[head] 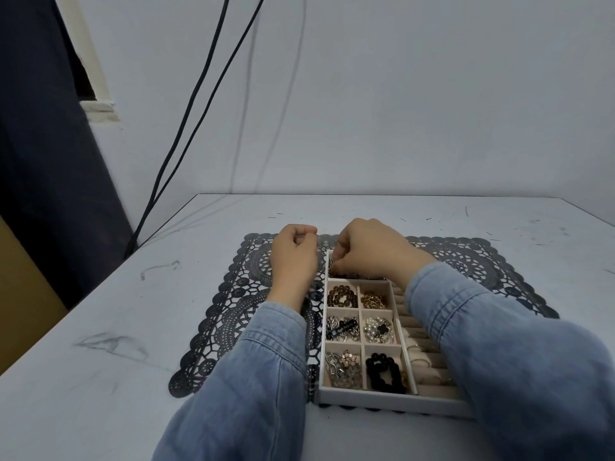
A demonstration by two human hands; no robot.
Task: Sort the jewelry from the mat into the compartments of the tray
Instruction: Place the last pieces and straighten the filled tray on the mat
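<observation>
- head view: the right hand [369, 251] is reaching over the tray [392, 402], its fingers [337, 258] curling down and pinching dark jewelry [349, 276] in the far long compartment.
- the left hand [293, 261] is hovering just left of those fingers, over the mat [233, 311], its fingers curled in; i cannot tell whether they are holding anything.
- nearer than the fingers, six small compartments are holding sorted pieces.
- the mat is lying on the tabletop [100, 327].
</observation>
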